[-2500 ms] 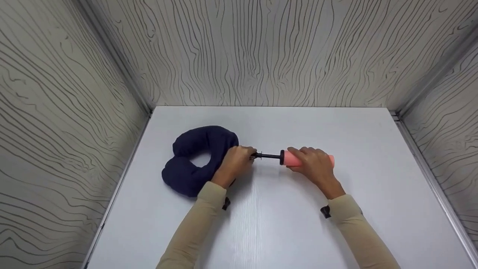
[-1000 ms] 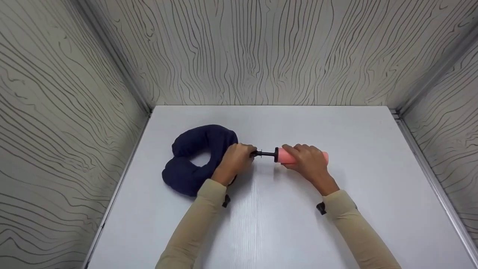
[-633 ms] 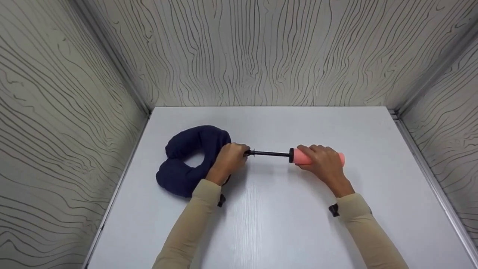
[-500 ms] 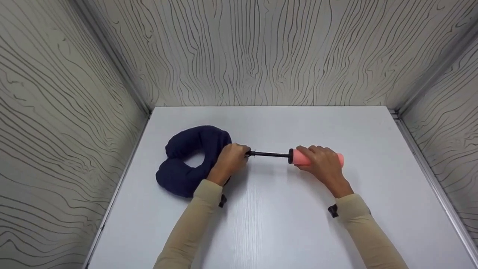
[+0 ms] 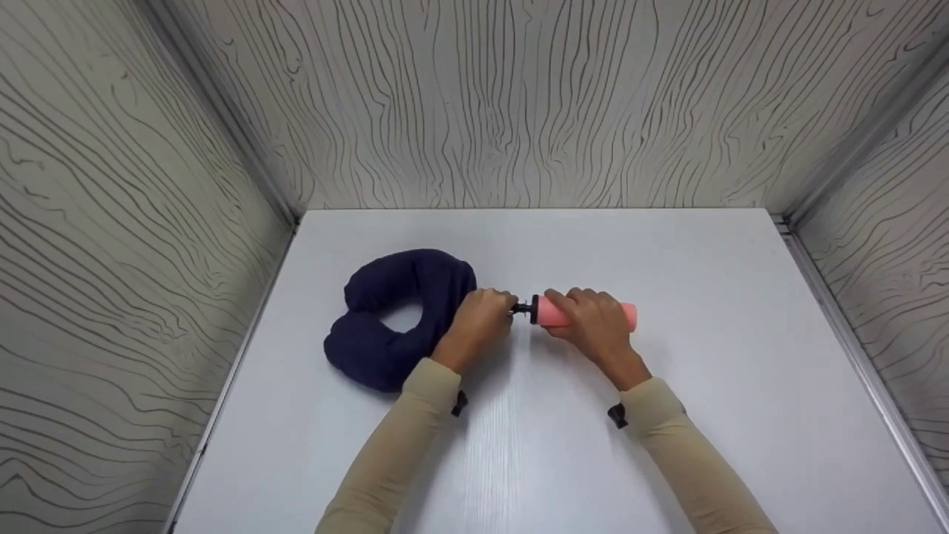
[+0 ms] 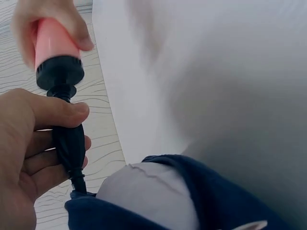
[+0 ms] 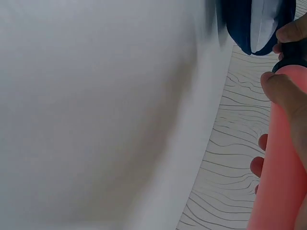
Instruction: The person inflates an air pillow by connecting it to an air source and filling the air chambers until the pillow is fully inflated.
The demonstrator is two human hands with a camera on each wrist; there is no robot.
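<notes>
A navy U-shaped neck pillow [image 5: 445, 285] lies on the left half of the white table. Beside its right edge my left hand [image 5: 478, 322] grips the black end piece [image 6: 69, 148] of a hand pump, whose tip runs down to the opening of the pillow's cover. Pale inner material [image 6: 148, 191] shows through that opening in the left wrist view. My right hand [image 5: 593, 322] wraps round the pump's pink barrel [image 5: 550, 311]. Only a short bit of the black rod shows between barrel and end piece, and the two hands are close together.
The white table [image 5: 741, 311] is bounded by wood-grain patterned panels at the back [image 5: 519, 111], left and right. Metal rails [image 5: 875, 386] run along the table's sides. Small black devices [image 5: 617, 415] sit at both wrists, below beige sleeves [image 5: 400, 445].
My right hand has slid the pink barrel left toward my left hand, so the long exposed rod is mostly covered. My left hand and the pillow have shifted slightly right.
</notes>
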